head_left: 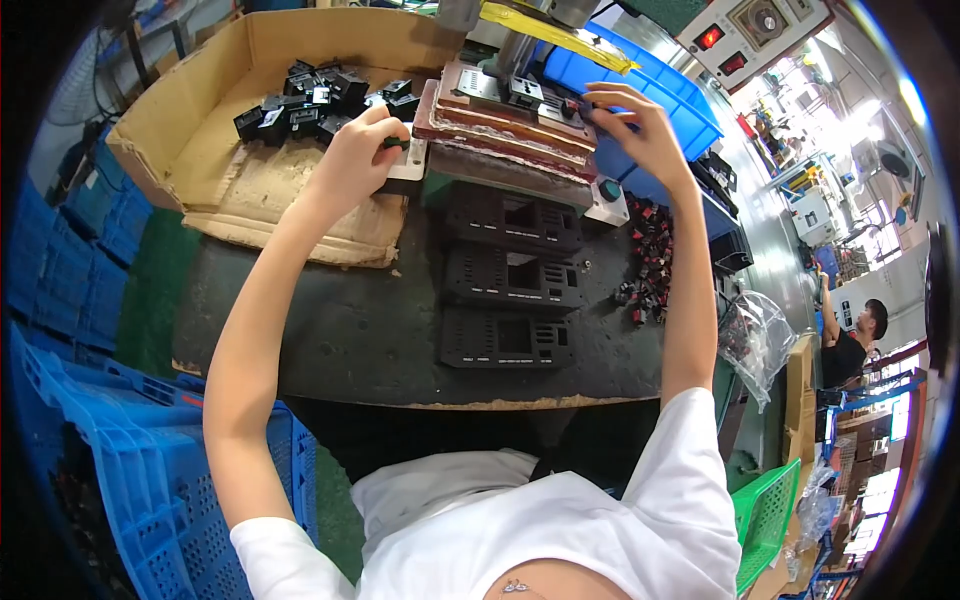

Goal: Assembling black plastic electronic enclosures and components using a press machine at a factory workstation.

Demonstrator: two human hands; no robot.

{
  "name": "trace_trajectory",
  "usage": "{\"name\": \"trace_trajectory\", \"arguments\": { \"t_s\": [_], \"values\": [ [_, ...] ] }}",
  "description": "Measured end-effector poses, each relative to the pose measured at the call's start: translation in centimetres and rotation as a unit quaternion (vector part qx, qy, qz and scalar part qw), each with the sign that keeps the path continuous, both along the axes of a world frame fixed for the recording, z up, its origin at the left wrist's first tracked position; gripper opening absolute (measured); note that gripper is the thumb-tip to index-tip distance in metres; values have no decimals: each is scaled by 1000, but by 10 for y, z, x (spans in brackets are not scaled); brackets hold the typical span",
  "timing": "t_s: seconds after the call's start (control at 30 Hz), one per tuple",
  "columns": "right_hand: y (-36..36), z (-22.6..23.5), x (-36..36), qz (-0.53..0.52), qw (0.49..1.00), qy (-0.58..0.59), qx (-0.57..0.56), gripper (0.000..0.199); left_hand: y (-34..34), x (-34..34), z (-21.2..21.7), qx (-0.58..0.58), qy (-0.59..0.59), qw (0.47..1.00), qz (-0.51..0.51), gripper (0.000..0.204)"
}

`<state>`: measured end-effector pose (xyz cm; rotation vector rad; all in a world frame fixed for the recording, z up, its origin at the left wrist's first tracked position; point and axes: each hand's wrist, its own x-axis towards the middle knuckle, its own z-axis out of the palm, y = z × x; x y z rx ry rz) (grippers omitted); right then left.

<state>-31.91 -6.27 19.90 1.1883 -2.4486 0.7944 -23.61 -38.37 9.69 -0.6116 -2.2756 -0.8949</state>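
Head view: left hand half curled at green button, left of layered block; grip impossible to tell. Right hand with fingers loosely bent, near block's right end; hold unclear. Three black panels on table in front of block.

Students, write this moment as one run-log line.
left hand: at green button; right hand: at right end of layered fixture; three black panels: on bench; black parts: in cardboard box
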Motion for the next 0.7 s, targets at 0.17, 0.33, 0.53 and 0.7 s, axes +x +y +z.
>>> {"name": "trace_trajectory", "arguments": {
  "t_s": [0.17,0.33,0.53,0.7],
  "values": [
    [53,-8,19,-77,993,-71,48,27,6,2,5,12,-10,1000,11,14],
    [54,-43,40,-117,987,-90,61,24,9,2,9,-50,-4,996,74,12],
    [60,-55,33,-173,982,-71,7,25,6,2,6,-41,-2,995,86,9],
    [58,-61,23,-185,982,17,21,29,7,0,7,-50,14,994,94,8]
  ]
}}
